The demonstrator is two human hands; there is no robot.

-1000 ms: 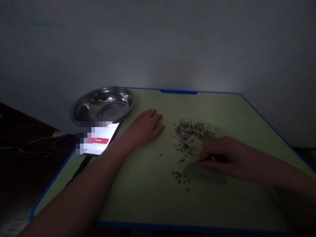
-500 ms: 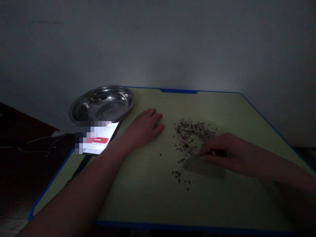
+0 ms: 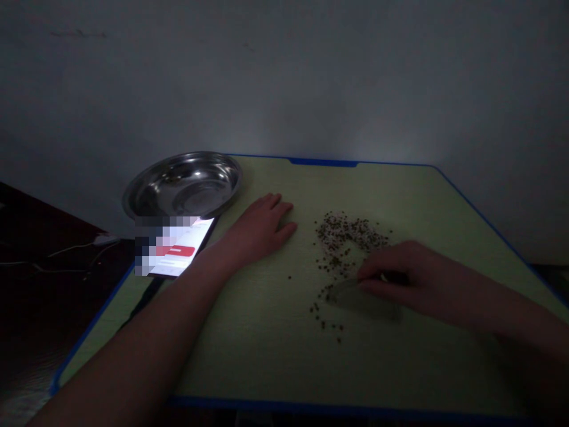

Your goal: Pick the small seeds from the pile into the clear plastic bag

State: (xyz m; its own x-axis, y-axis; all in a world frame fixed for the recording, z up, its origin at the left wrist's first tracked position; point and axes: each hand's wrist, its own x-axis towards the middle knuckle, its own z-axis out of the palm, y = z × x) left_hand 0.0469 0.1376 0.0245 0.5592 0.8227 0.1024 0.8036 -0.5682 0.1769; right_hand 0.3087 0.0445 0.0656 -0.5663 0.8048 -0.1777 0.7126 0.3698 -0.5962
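Note:
My right hand (image 3: 409,276) pinches a clear, half-round plastic piece that looks like a protractor (image 3: 367,302) between thumb and fingers. Its curved edge faces left, beside several loose dark beans. Just beyond it, a pile of white grains mixed with small dark beans (image 3: 347,231) lies spread on the table; the pile's near right part is hidden by my right hand. My left hand (image 3: 262,228) rests palm down on the table, left of the pile, fingers stretched out and holding nothing.
A shiny steel basin (image 3: 186,190) stands at the table's back left corner. Near it lies a lit phone (image 3: 180,264), partly blurred, beside my left forearm. The light green table (image 3: 267,350) has a blue rim. A wall rises behind it, and white cables (image 3: 66,252) run at the left.
My right hand and the protractor have shifted slightly left and tilted. Some dark beans near its edge have moved a little. My left hand stays in place.

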